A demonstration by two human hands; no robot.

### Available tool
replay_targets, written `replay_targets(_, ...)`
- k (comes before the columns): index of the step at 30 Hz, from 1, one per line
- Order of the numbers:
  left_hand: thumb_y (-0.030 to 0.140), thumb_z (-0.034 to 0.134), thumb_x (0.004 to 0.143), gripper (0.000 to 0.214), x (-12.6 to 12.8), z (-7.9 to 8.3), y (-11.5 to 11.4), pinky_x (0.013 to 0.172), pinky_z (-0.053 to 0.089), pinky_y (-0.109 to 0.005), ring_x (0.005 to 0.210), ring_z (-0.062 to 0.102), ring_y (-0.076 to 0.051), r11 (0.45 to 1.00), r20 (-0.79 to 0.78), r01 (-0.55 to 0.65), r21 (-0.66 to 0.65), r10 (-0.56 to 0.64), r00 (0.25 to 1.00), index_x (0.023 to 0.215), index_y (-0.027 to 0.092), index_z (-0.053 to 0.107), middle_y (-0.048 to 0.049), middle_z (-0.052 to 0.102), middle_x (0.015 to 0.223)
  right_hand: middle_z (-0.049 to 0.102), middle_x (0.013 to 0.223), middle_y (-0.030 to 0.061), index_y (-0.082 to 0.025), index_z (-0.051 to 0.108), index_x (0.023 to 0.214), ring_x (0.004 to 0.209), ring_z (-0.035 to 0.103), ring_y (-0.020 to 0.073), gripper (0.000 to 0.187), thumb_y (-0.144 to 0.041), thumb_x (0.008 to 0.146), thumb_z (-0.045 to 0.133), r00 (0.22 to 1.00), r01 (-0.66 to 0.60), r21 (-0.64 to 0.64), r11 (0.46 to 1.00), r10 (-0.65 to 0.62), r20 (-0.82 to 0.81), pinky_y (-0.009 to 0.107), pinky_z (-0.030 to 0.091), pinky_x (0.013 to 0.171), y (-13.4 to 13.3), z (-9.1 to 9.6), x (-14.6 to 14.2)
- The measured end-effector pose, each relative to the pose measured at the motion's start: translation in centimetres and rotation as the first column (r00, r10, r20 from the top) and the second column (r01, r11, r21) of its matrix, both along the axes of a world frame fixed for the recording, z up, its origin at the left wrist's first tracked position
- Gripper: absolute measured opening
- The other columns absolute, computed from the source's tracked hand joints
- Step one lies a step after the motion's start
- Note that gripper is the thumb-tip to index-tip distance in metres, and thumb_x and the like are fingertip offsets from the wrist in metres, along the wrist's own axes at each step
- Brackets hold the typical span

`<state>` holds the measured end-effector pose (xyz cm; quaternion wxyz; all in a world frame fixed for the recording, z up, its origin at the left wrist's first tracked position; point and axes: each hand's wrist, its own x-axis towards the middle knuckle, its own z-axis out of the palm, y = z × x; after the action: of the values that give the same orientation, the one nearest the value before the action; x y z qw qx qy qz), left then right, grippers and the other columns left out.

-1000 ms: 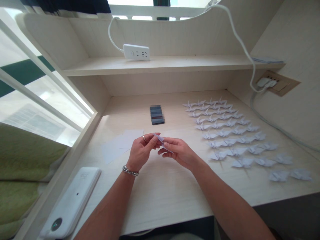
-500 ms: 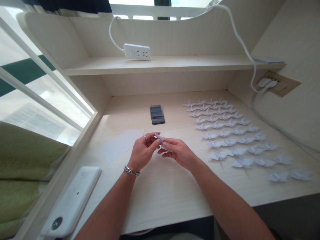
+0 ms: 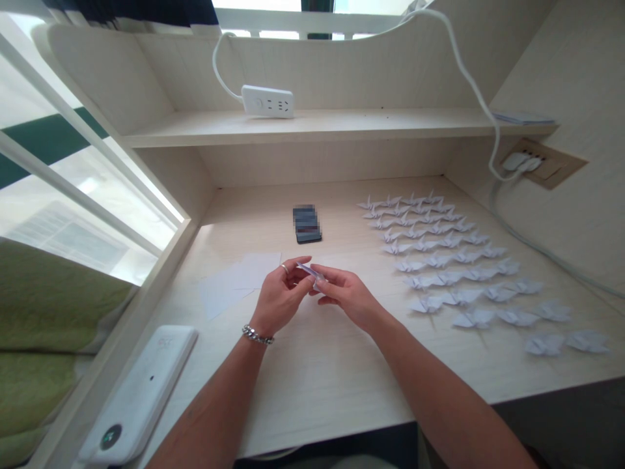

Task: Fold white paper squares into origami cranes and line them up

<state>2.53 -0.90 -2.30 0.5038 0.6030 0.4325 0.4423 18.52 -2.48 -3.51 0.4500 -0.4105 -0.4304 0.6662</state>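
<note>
A small piece of folded white paper [image 3: 310,270] is held between my two hands above the middle of the desk. My left hand [image 3: 283,286], with a ring and a chain bracelet, pinches it from the left between thumb and fingers. From the right, my right hand [image 3: 346,291] grips its other end with thumb and fingertips. Fingers cover much of the paper, so its full shape is hidden. Flat white paper sheets [image 3: 234,277] lie on the desk just left of my left hand. Rows of white paper cranes [image 3: 439,264] stand to the right.
A dark phone-like object [image 3: 307,225], pixelated, lies beyond my hands. A long white device [image 3: 141,394] rests at the desk's left edge. On the shelf [image 3: 336,124] sits a white power strip [image 3: 267,102]; its cable runs to a wall socket [image 3: 551,166] at right.
The folded paper has tilted flatter and turned between my fingers. My right fingers have shifted up along it, while my left hand has barely moved.
</note>
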Motion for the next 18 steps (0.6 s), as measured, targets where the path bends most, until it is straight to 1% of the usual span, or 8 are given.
replay_targets(2, 0.020, 0.065, 0.077, 0.041, 0.0, -0.1, 0.1, 0.066, 0.054, -0.027, 0.069, 0.065, -0.014, 1.000, -0.002, -0.003, 0.000, 0.003, 1.000, 0.117, 0.013, 0.058, -0.0025, 0.069, 0.081, 0.070, 0.102, 0.0064, -0.021, 0.059, 0.128, 0.087, 0.066, 0.0175, 0.055, -0.037, 0.076, 0.070, 0.999, 0.020, 0.037, 0.999, -0.022, 0.046, 0.030, 0.052, 0.069, 0.1, -0.6, -0.2)
replay_targets(5, 0.012, 0.060, 0.075, 0.039, 0.1, -0.3, 0.2, 0.064, 0.053, -0.024, 0.070, 0.064, -0.013, 1.000, -0.017, -0.026, 0.006, 0.026, 1.000, 0.114, 0.014, 0.058, -0.0013, 0.068, 0.080, 0.070, 0.103, 0.0071, -0.019, 0.056, 0.132, 0.084, 0.065, 0.0179, 0.058, -0.038, 0.078, 0.068, 0.990, 0.043, 0.136, 0.990, -0.061, 0.131, 0.031, 0.054, 0.068, 0.3, -1.5, -0.3)
replay_targets(8, 0.009, 0.056, 0.074, 0.033, 0.3, -0.4, 0.2, 0.061, 0.052, -0.023, 0.065, 0.061, -0.011, 0.998, -0.040, -0.065, 0.000, 0.065, 0.997, 0.106, 0.014, 0.060, 0.0011, 0.065, 0.072, 0.069, 0.105, 0.0077, -0.019, 0.054, 0.134, 0.086, 0.065, 0.0192, 0.057, -0.039, 0.081, 0.065, 0.964, 0.063, 0.243, 0.968, -0.122, 0.237, 0.033, 0.055, 0.071, 0.3, -1.9, -0.4)
replay_targets(11, 0.010, 0.054, 0.074, 0.029, 0.6, -0.3, 0.1, 0.059, 0.053, -0.022, 0.062, 0.061, -0.011, 0.995, -0.053, -0.097, -0.014, 0.097, 0.994, 0.102, 0.015, 0.061, 0.0024, 0.064, 0.068, 0.069, 0.107, 0.0085, -0.019, 0.052, 0.135, 0.092, 0.065, 0.0210, 0.054, -0.038, 0.085, 0.060, 0.937, 0.058, 0.316, 0.947, -0.161, 0.309, 0.034, 0.055, 0.076, 0.1, -1.9, -0.5)
replay_targets(14, 0.011, 0.053, 0.075, 0.026, 0.8, -0.2, -0.1, 0.060, 0.054, -0.023, 0.063, 0.063, -0.011, 0.993, -0.038, -0.119, 0.000, 0.119, 0.992, 0.100, 0.015, 0.060, 0.0017, 0.065, 0.072, 0.066, 0.116, 0.0101, -0.020, 0.049, 0.138, 0.098, 0.064, 0.0223, 0.055, -0.036, 0.086, 0.059, 0.925, 0.041, 0.375, 0.926, -0.176, 0.336, 0.035, 0.055, 0.080, -0.2, -1.7, -0.5)
replay_targets(18, 0.010, 0.055, 0.074, 0.026, 0.8, -0.6, -0.2, 0.060, 0.053, -0.022, 0.064, 0.065, -0.013, 0.985, -0.064, -0.159, 0.064, 0.163, 0.985, 0.098, 0.015, 0.061, 0.0006, 0.067, 0.072, 0.056, 0.132, 0.0126, -0.021, 0.046, 0.140, 0.104, 0.061, 0.0238, 0.063, -0.031, 0.081, 0.065, 0.899, 0.010, 0.467, 0.884, -0.213, 0.384, 0.035, 0.055, 0.081, -0.3, -1.7, -0.5)
